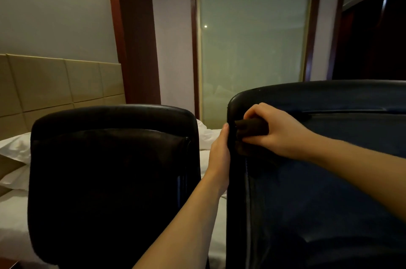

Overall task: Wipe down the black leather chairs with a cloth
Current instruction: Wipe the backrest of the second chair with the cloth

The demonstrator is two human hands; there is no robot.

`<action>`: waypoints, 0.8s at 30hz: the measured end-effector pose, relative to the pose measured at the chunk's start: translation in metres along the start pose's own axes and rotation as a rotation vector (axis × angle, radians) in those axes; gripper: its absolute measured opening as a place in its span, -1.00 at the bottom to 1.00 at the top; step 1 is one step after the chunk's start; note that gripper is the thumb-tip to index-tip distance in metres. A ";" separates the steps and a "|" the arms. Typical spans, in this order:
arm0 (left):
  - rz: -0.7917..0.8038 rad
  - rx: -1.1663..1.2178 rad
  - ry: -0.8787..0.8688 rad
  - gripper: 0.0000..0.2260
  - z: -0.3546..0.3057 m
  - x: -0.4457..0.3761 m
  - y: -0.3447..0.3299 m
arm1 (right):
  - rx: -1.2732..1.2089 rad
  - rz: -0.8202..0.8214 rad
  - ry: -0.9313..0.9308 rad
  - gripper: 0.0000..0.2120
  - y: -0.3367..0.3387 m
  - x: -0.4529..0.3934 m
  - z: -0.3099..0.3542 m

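We see two black leather chairs from behind, and they fill the lower half of the frame. The right chair is the biggest thing; its top edge runs across the middle right and its left edge drops straight down the center. The left chair sits in the lower left, with its rounded top a bit lower in the frame. Between the two chairs there is only a thin gap, and our left arm comes up through it.

Behind the chairs is a bed with white sheets, showing at the far left and in the gap. A white pillow lies at the middle left. A tan padded headboard stands above it in the left of the frame. A pale window blind fills the upper center, with dark wood frames on each side. The upper right is too dark to make out.

Our right hand is in the center, fingers curled tight around a dark brown cloth, which is pressed on the right chair near its upper left corner. Our left hand holds that chair's left edge just beside the cloth, thumb along the edge. The other fingers go around behind it, so we cannot see them.
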State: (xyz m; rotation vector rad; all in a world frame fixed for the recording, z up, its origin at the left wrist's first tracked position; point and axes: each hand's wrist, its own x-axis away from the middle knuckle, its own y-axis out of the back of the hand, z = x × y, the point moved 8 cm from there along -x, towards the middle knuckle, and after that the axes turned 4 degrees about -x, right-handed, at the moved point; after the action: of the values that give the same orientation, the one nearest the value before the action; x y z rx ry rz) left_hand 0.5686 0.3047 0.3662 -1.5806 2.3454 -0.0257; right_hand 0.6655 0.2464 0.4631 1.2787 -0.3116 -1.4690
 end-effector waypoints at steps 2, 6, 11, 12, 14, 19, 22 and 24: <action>0.011 -0.054 -0.045 -0.65 0.000 0.002 0.001 | -0.117 -0.207 -0.001 -0.74 0.017 0.005 0.000; 0.013 -0.164 -0.089 -0.66 -0.004 0.005 0.009 | 0.255 -0.514 0.028 -0.67 0.030 0.021 0.011; 0.040 -0.226 -0.059 -0.72 0.004 0.010 0.017 | 0.660 -0.280 0.104 -0.41 -0.029 0.034 0.003; 0.032 -0.235 -0.058 -0.72 0.006 0.011 0.019 | 0.655 -0.299 0.145 -0.45 -0.029 0.038 0.002; 0.007 -0.235 -0.061 -0.73 0.007 0.012 0.020 | 0.642 -0.356 0.208 -0.52 -0.025 0.043 0.004; -0.032 -0.203 -0.048 -0.66 0.014 0.011 0.019 | 0.723 -0.327 0.236 -0.52 -0.031 0.049 0.010; -0.032 -0.180 -0.053 -0.65 0.016 0.010 0.021 | 0.776 -0.255 0.342 -0.52 -0.058 0.073 0.011; -0.022 -0.177 -0.050 -0.67 0.015 0.010 0.023 | 0.776 -0.186 0.310 -0.45 -0.072 0.084 0.004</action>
State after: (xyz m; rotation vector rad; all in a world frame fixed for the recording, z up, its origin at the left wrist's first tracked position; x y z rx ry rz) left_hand 0.5491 0.3071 0.3448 -1.6669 2.3474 0.2201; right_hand 0.6390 0.2006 0.3657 2.1767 -0.5999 -1.3089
